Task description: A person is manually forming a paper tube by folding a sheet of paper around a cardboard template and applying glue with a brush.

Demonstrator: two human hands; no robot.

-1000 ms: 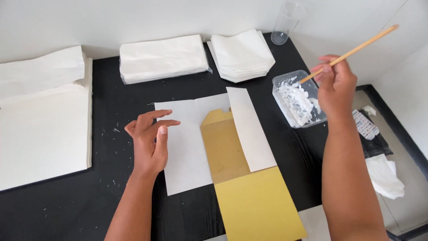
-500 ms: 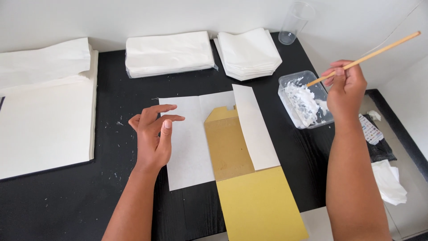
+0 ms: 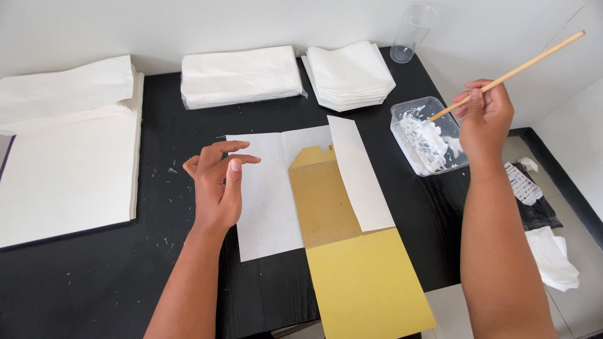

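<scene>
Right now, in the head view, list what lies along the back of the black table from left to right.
Big stack of white sheets → wrapped pile of white paper → stack of folded white pieces → clear plastic cup → right hand holding a wooden stick.

Two stacks of white paper (image 3: 242, 75) (image 3: 350, 74) lay along the black table's (image 3: 94, 282) far edge, a clear cup (image 3: 411, 31) behind them; larger sheets (image 3: 63, 150) sat left.
</scene>
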